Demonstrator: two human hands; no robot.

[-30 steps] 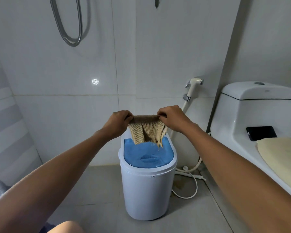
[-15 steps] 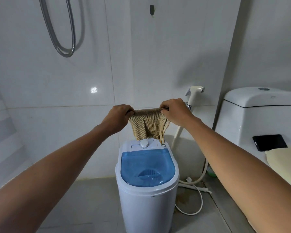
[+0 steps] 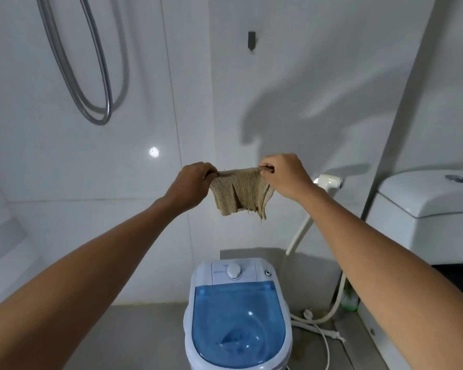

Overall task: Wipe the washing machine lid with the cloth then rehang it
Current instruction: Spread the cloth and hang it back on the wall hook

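Observation:
A small beige knitted cloth (image 3: 239, 193) hangs stretched between my two hands, well above the washing machine. My left hand (image 3: 191, 184) pinches its top left corner and my right hand (image 3: 285, 174) pinches its top right corner. The small white washing machine (image 3: 233, 271) stands on the floor below, its translucent blue lid (image 3: 238, 321) closed. A dark wall hook (image 3: 251, 40) sits on the tiled wall high above the cloth, with nothing on it.
A metal shower hose (image 3: 91, 84) loops down the wall at upper left. A white bidet sprayer (image 3: 329, 181) with its hose hangs right of the cloth. The white toilet tank (image 3: 425, 204) stands at the right. Cords (image 3: 318, 327) lie on the grey floor.
Both hands have lifted the stretched cloth higher, away from the machine and toward the hook. The view has tilted up, so the machine sits lower in frame.

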